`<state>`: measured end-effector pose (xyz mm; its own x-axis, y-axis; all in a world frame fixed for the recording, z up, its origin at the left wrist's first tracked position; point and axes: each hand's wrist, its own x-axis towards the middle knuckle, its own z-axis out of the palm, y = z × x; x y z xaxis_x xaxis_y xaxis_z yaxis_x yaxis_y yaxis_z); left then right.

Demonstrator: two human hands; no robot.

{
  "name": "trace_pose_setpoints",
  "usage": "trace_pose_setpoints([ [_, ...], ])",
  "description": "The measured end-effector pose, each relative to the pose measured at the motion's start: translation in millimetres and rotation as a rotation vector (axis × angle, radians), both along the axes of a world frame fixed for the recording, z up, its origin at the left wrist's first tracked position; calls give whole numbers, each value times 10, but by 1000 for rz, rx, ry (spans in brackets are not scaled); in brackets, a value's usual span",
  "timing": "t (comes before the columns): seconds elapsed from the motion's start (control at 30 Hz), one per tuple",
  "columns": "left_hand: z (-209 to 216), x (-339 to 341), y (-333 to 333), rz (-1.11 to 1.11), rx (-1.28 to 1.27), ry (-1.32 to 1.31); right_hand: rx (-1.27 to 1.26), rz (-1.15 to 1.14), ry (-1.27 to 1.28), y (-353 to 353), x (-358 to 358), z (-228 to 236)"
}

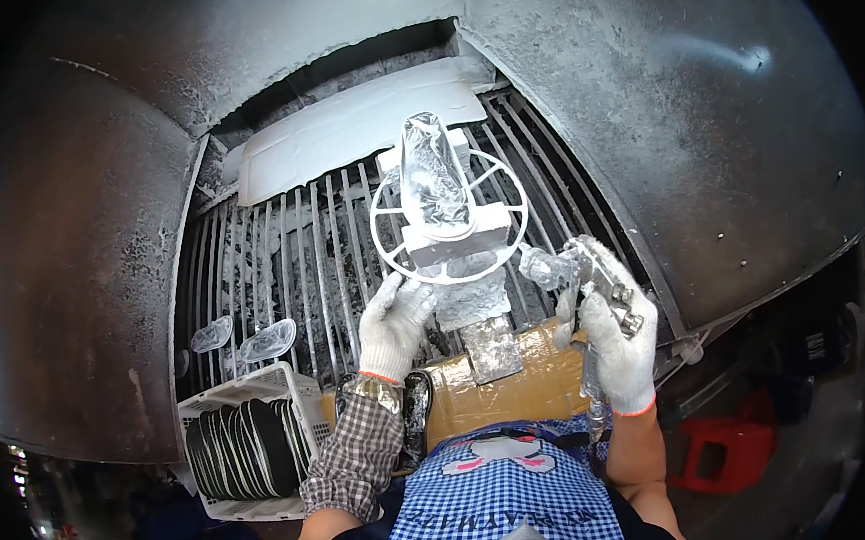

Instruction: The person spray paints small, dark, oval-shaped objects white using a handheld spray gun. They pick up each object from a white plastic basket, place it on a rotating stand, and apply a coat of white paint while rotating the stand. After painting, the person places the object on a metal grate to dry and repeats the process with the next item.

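Note:
A spray gun (pixel 603 300) with a grey, coated body is in my gloved right hand (pixel 620 343), its nozzle end pointing left toward the wheel. My left hand (pixel 393 332), in a white knit glove, is at the near rim of a white spoked wheel (pixel 518 238), its fingers curled against the rim. On a white block (pixel 475 235) over the wheel's middle rests a shoe-shaped piece (pixel 435 185) covered in shiny clear plastic. My left hand hides part of the rim where it touches.
Metal bars (pixel 305 231) form a grate under the wheel, with a pale sheet (pixel 362 125) behind. Powder-coated metal walls (pixel 691 158) enclose it. A white basket (pixel 319 425) of dark soles (pixel 245 448) stands at lower left, near two plastic-covered pieces (pixel 269 341). Brown taped cardboard (pixel 464 398) lies before me.

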<state>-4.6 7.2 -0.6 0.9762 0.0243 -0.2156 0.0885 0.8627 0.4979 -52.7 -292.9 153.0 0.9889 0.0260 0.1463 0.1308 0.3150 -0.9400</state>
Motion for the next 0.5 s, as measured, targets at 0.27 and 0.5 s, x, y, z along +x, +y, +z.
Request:
trace_pose_setpoints([
  [0.27, -61, -28, 44, 38, 72, 30, -3, 49, -21, 119, 134, -93],
  [0.5, -169, -63, -12, 15, 46, 78, -15, 132, -75, 316, 247, -121],
])
